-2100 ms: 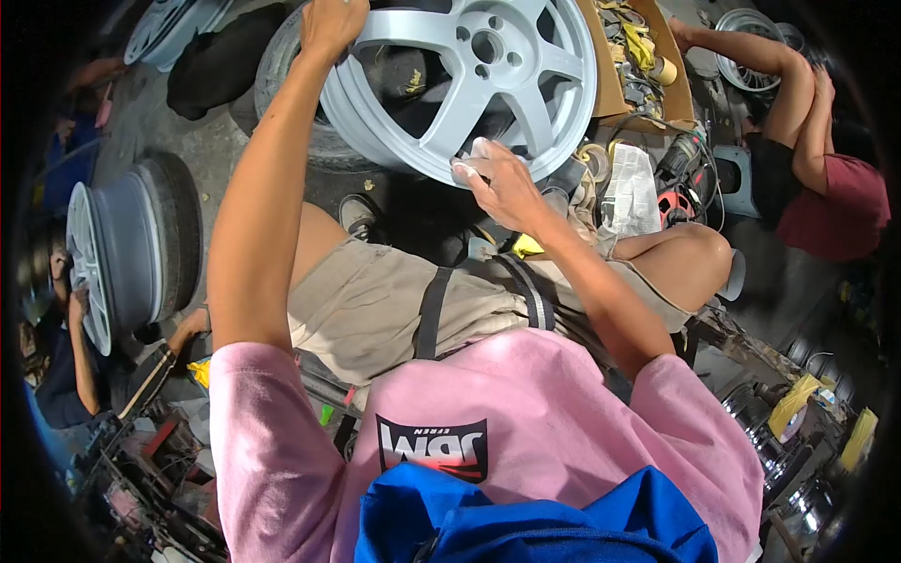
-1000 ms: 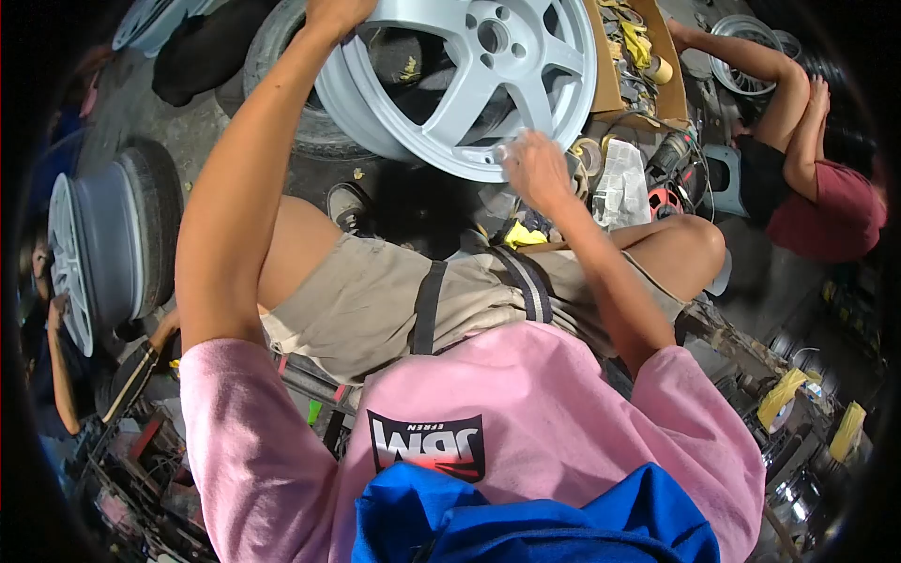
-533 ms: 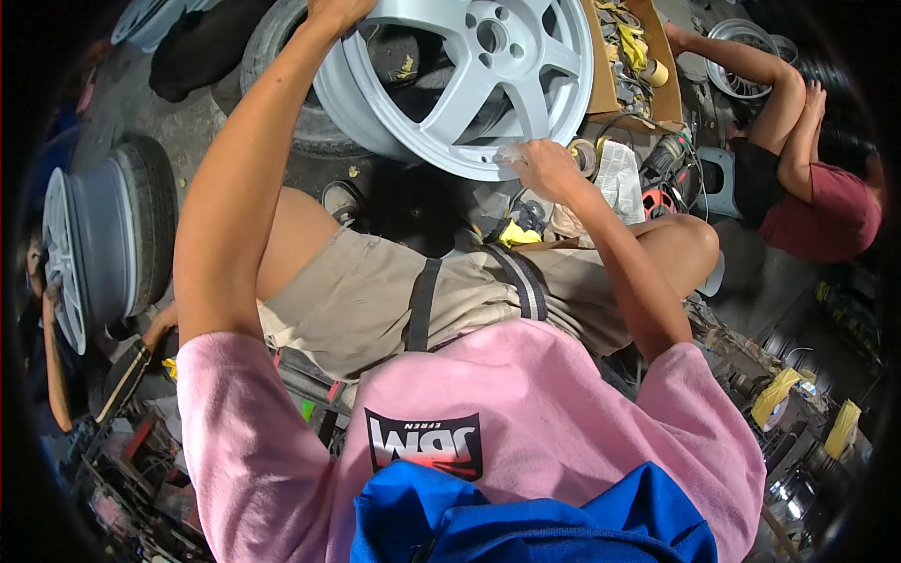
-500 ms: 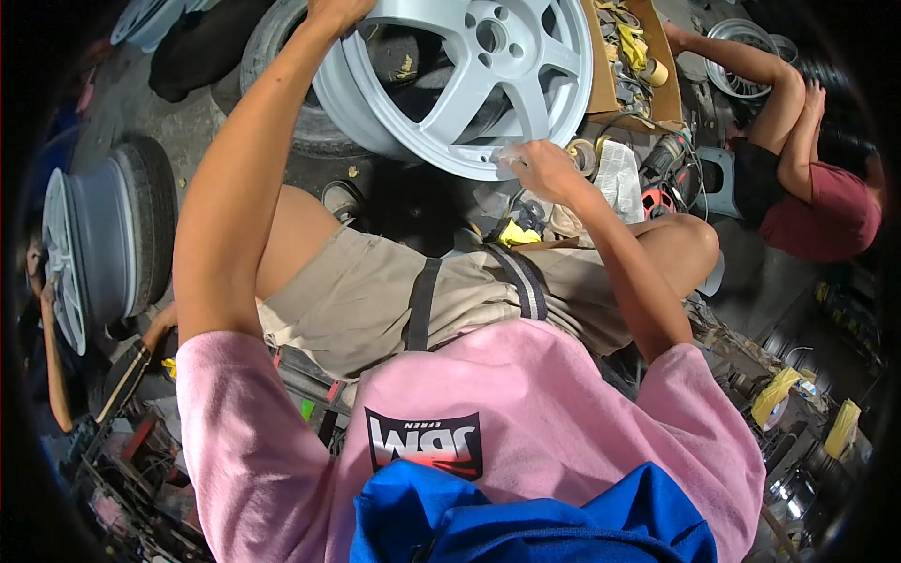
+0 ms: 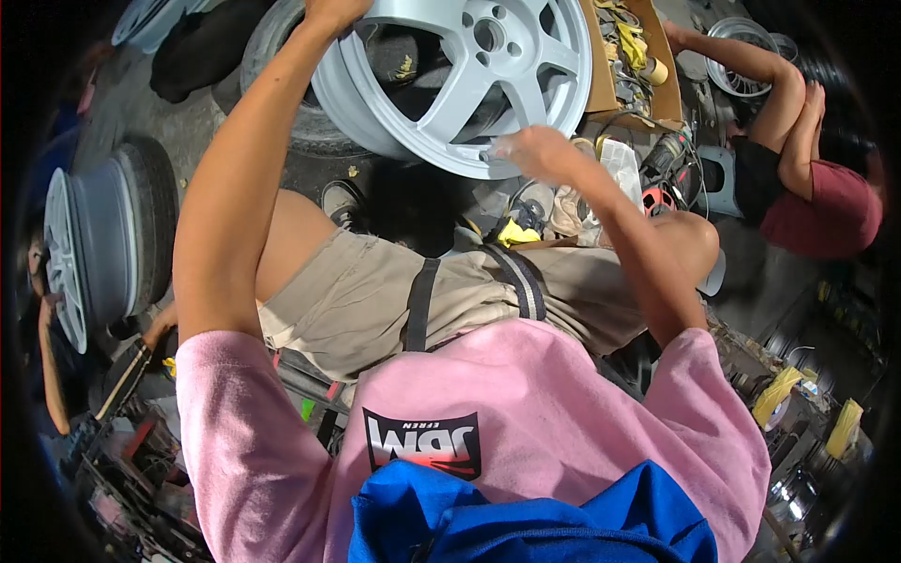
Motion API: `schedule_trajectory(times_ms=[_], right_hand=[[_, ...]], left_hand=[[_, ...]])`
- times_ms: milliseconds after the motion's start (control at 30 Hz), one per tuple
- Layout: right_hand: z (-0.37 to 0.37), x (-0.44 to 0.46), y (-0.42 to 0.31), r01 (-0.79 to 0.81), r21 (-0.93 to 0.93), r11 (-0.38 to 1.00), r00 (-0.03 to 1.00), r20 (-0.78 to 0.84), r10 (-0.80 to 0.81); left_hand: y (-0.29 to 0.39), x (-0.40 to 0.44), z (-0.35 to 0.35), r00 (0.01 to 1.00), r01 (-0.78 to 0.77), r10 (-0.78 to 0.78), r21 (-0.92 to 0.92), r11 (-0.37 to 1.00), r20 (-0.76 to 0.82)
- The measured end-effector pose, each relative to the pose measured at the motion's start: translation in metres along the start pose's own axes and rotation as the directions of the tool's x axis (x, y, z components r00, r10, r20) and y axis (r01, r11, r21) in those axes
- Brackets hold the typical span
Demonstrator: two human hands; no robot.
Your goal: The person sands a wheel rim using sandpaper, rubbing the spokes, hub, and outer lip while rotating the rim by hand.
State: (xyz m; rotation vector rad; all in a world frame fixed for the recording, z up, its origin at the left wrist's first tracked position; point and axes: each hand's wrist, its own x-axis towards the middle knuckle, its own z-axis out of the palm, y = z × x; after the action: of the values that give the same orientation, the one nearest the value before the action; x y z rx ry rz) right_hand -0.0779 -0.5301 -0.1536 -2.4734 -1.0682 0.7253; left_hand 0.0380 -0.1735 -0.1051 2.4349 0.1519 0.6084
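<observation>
A light grey wheel rim [image 5: 460, 103] with broad spokes stands tilted before me, leaning over a tire [image 5: 272, 70]. At the top edge of the view my left hand [image 5: 336, 11] grips the rim's left side, its fingertips partly cut off. My right hand [image 5: 542, 155], smeared by motion, is closed at the rim's lower edge. A small whitish piece [image 5: 505, 147] pokes out from its fingers; I cannot make out whether it is paper or film.
Right of the rim stands a cardboard box [image 5: 668, 94] with tape rolls and scraps. A corded power tool [image 5: 664, 155] lies below it. One person [image 5: 817, 220] sits at the right. Another person's arm [image 5: 52, 366] reaches to a second wheel [image 5: 103, 244] at the left.
My right hand has shifted slightly along the rim's lower edge and its elbow has swung a little outward. The left hand still holds the rim, which has barely moved.
</observation>
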Motion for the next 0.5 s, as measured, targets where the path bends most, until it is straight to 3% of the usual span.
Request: schedule_trajectory(times_ms=[100, 167, 300, 367, 400, 433, 500], right_hand=[[0.002, -0.003, -0.007, -0.085, -0.067, 0.994, 0.994, 0.069, 0.090], [-0.014, 0.003, 0.001, -0.123, -0.040, 0.992, 0.964, 0.233, 0.128], [-0.011, 0.009, 0.023, -0.127, -0.103, 0.987, 0.966, 0.211, 0.146], [0.022, -0.002, 0.036, 0.059, -0.030, 0.998, 0.995, -0.080, -0.062], [0.016, -0.010, 0.006, -0.041, -0.003, 0.999, 0.998, -0.045, 0.041], [0.013, -0.009, 0.006, -0.038, -0.001, 0.999, 0.998, -0.044, 0.038], [0.009, -0.018, 0.012, -0.134, -0.203, 0.970, 0.988, 0.042, 0.146]], left_hand=[[-0.005, 0.000, 0.004, 1.000, 0.012, -0.012, 0.045, 0.999, -0.001], [-0.011, 0.007, 0.011, 1.000, 0.011, -0.011, 0.087, 0.996, -0.002], [-0.014, 0.002, 0.011, 1.000, 0.031, -0.031, 0.035, 0.999, -0.006], [-0.017, 0.005, 0.015, 0.999, 0.024, -0.027, 0.100, 0.995, 0.019], [-0.014, 0.006, 0.013, 0.999, 0.036, -0.039, 0.097, 0.995, 0.029], [-0.014, 0.005, 0.012, 0.999, 0.037, -0.041, 0.100, 0.994, 0.029], [-0.014, 0.005, 0.015, 0.999, 0.038, -0.041, 0.102, 0.994, 0.029]])
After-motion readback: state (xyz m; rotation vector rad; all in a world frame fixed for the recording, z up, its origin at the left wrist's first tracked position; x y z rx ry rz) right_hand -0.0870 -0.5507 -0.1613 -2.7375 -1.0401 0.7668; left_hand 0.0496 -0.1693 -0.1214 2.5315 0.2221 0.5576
